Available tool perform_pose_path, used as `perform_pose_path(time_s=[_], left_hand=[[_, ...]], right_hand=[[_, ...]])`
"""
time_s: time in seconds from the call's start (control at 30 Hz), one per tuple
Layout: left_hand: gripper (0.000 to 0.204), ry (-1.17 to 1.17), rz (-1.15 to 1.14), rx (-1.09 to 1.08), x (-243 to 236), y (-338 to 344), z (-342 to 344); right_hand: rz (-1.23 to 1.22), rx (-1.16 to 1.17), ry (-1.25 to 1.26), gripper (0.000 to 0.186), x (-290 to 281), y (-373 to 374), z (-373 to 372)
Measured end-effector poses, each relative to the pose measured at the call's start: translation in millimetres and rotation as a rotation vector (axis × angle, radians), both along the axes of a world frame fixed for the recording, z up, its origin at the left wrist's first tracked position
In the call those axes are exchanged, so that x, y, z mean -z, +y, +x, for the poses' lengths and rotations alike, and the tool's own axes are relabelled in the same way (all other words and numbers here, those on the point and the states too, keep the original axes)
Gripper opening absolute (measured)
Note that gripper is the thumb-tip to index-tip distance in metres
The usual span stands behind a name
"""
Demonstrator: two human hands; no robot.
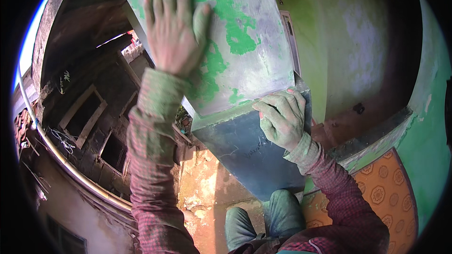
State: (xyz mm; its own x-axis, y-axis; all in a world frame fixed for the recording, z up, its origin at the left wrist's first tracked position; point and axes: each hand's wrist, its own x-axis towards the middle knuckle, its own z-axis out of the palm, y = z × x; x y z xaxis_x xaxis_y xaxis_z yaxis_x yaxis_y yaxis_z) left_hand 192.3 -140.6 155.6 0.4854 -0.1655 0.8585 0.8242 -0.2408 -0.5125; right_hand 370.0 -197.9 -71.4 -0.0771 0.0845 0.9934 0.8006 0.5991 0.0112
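Note:
My left hand (174, 33) lies flat on a pillar face (254, 66) patched in bright green and chalky white. Its fingers are stretched out and the thumb stands apart; the hand looks slightly blurred. Lower and to the right, my right hand (285, 117) is closed, fingers bent, against the pillar's bottom ledge (226, 114) near the right corner. Whether anything is inside those fingers is hidden. Pale dust coats both hands and cuffs. Below the ledge, a dark blue-grey panel (254, 155) carries faint scribbles.
My knees (285, 214) are below the panel. An orange patterned mat (381, 183) lies at the right, beside a green wall (435, 160) and low sill (376, 136). Leftward, a long pole (80, 171) crosses in front of a dark structure with framed openings (84, 115).

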Motion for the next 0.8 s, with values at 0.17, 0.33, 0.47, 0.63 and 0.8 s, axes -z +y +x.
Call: perform_pose_path(time_s=[0.17, 0.33, 0.47, 0.63, 0.8], left_hand=[[0.068, 0.086, -0.115, -0.065, 44.8, -12.9, -3.1], [0.075, -0.006, -0.12, 0.044, 19.5, -9.7, 5.6], [0.073, 0.152, -0.236, -0.121, 86.9, -15.9, 7.2], [0.076, 0.045, -0.104, -0.035, 8.6, -9.5, 3.4], [0.076, 0.167, -0.275, -0.151, 93.6, -14.4, -8.6]], right_hand=[[0.035, -0.017, 0.009, 0.027, -1.2, -0.7, -1.4], [0.017, -0.02, 0.004, 0.026, -2.4, -1.1, -1.2], [-0.009, -0.03, 0.005, 0.026, -0.4, -0.2, 0.1], [0.014, -0.027, 0.005, 0.026, -1.5, -1.4, -4.2], [-0.016, -0.05, 0.017, 0.032, -0.1, -1.0, 1.7]])
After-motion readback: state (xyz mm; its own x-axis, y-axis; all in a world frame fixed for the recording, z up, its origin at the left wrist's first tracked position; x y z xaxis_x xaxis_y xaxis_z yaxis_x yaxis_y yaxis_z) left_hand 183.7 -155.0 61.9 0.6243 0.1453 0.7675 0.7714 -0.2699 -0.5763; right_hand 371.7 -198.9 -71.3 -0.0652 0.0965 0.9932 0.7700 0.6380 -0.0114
